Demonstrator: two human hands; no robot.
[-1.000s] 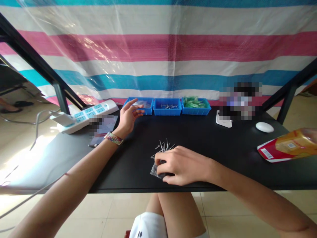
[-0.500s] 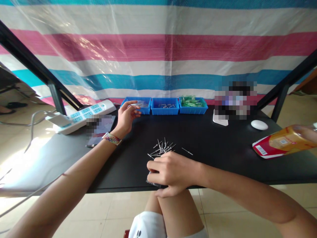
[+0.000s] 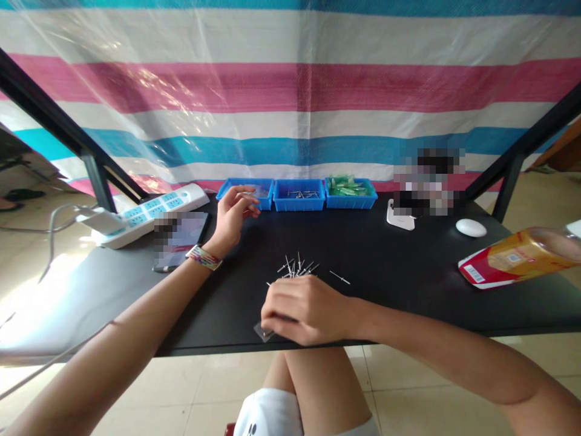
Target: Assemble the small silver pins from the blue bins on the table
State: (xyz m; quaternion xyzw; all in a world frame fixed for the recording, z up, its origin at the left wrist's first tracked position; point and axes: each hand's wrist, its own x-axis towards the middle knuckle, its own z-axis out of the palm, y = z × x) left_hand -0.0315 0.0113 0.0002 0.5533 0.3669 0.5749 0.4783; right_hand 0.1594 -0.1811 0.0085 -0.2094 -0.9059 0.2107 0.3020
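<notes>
My right hand (image 3: 303, 309) rests at the near edge of the black table (image 3: 399, 272), fingers curled down on a small clear plastic bag (image 3: 264, 331). A loose pile of small metal pins (image 3: 297, 268) lies just beyond it, with one pin (image 3: 340, 277) apart to the right. My left hand (image 3: 233, 213) reaches to the left blue tray (image 3: 245, 192) at the back, fingers bent and pinching a small clear bag there. A woven band is on that wrist.
Three blue trays stand in a row at the back: the middle one (image 3: 299, 195) with pins, the right one (image 3: 350, 191) with green pieces. A white power strip (image 3: 149, 212) and a phone (image 3: 179, 239) lie left. A white mouse (image 3: 471, 227) and a red-yellow packet (image 3: 517, 257) lie right.
My right hand has slid the clear bag back toward the table's near edge, uncovering the pins. My left hand's fingers have closed at the left tray.
</notes>
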